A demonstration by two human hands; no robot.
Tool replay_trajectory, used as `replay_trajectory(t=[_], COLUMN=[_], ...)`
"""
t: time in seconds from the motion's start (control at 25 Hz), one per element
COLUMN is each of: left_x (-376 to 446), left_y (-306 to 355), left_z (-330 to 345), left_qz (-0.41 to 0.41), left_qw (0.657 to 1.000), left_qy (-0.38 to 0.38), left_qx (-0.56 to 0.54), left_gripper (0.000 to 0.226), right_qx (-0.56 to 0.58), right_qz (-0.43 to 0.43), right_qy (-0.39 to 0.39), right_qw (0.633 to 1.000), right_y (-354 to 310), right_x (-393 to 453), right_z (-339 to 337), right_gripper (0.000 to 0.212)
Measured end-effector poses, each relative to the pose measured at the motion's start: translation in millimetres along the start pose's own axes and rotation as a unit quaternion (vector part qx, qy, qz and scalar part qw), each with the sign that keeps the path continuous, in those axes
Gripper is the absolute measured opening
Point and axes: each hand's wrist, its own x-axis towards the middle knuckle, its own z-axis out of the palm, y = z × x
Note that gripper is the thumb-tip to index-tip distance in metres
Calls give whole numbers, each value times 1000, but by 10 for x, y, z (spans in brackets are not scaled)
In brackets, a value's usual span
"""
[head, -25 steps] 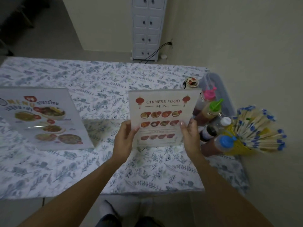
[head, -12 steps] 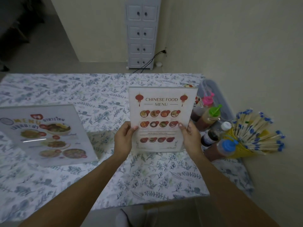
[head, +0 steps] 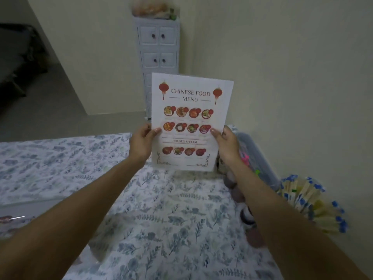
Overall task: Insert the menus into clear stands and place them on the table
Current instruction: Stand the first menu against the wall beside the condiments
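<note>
I hold the Chinese Food menu (head: 189, 122), which looks set in a clear stand, upright above the table's far side. My left hand (head: 141, 143) grips its left edge and my right hand (head: 227, 145) grips its right edge, thumbs on the front face. A second menu in a clear stand (head: 12, 218) lies at the left edge of the view, mostly cut off. Both rest over the floral tablecloth (head: 161, 209).
Sauce bottles (head: 247, 217) and a clear plastic bin (head: 260, 158) stand along the table's right side, partly behind my right arm. A yellow holder of blue-tipped sticks (head: 308, 199) sits near the wall. A white drawer cabinet (head: 158, 47) stands beyond the table.
Both hands have lifted the Chinese Food menu up off the table and farther away. The view has tilted upward, so the other menu slid toward the lower left edge.
</note>
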Motion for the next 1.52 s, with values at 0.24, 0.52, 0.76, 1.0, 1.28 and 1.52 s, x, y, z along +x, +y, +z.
replay_trajectory(t=[0.24, 0.52, 0.76, 1.0, 1.28, 1.52], left_x=[1069, 1764, 2012, 2045, 2010, 1991], left_y=[202, -251, -701, -1050, -1240, -1285], left_z=[836, 1625, 1938, 2074, 2092, 2064], left_qz=[3, -35, -55, -58, -40, -37], left_qw=[999, 998, 997, 997, 999, 999], left_qy=[-7, -12, -18, -10, -13, -27], left_qx=[-31, -43, -49, -50, -35, -21], left_gripper=[11, 4, 14, 7, 6, 17], right_qx=[-34, 19, 40, 26, 49, 59], right_qz=[-21, 27, 64, 81, 84, 84], right_qy=[-10, -13, -26, -29, -35, -26], right_qw=[999, 999, 997, 996, 995, 994], right_y=[-156, 372, 852, 1196, 1364, 1432], right_x=[1477, 2410, 2747, 2911, 2919, 2886], right_z=[-373, -683, -806, -853, -882, -845], right_gripper=[27, 25, 26, 22, 25, 19])
